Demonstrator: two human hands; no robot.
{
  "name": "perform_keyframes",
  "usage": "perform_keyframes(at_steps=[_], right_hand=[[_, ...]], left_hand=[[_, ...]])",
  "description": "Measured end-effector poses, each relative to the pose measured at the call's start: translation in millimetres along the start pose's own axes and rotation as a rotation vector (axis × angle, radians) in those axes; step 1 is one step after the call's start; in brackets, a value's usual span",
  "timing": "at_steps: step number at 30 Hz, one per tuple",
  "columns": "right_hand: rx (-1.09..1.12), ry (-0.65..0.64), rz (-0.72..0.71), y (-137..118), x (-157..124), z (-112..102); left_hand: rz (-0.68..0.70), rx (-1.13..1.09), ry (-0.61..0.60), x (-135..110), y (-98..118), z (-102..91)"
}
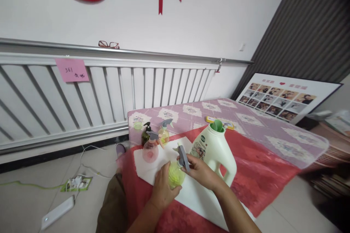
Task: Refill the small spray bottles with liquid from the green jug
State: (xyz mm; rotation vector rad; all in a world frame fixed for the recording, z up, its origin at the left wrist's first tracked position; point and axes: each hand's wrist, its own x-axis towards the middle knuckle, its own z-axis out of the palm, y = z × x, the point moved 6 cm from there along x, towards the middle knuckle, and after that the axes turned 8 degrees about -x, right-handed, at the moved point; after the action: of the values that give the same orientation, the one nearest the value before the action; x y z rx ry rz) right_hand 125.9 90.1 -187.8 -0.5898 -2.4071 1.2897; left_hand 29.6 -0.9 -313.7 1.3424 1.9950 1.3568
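Note:
My left hand [163,186] wraps round a small yellow-green spray bottle [175,175] over a white sheet [191,193]. My right hand [201,171] grips the bottle's grey trigger head [183,157] at the top. Just behind my right hand stands a large white detergent jug [217,151] with a green funnel [217,125] in its open neck. To the left on the sheet stands a pink spray bottle [150,149], with a yellow spray bottle [164,133] and a dark pump bottle [146,134] behind it.
The table carries a red cloth [262,174] over a pink patterned cover [273,123]. A white radiator [95,91] with a pink note [72,69] and glasses [108,44] lines the wall. A framed photo board [284,96] leans at the right. Cables and a power strip [57,212] lie on the floor.

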Motion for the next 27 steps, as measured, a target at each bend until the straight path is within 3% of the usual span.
perform_keyframes(at_steps=[8,20,27], right_hand=[[0.016,0.109,0.039,10,2,7],[0.197,0.521,0.116,32,-2,42],[0.253,0.482,0.112,29,-12,48]], left_hand=[[-0.011,-0.013,-0.012,0,0,-1.2],[0.018,-0.057,0.037,-1,-2,-1.8],[0.026,-0.029,0.064,-2,-3,-0.9]])
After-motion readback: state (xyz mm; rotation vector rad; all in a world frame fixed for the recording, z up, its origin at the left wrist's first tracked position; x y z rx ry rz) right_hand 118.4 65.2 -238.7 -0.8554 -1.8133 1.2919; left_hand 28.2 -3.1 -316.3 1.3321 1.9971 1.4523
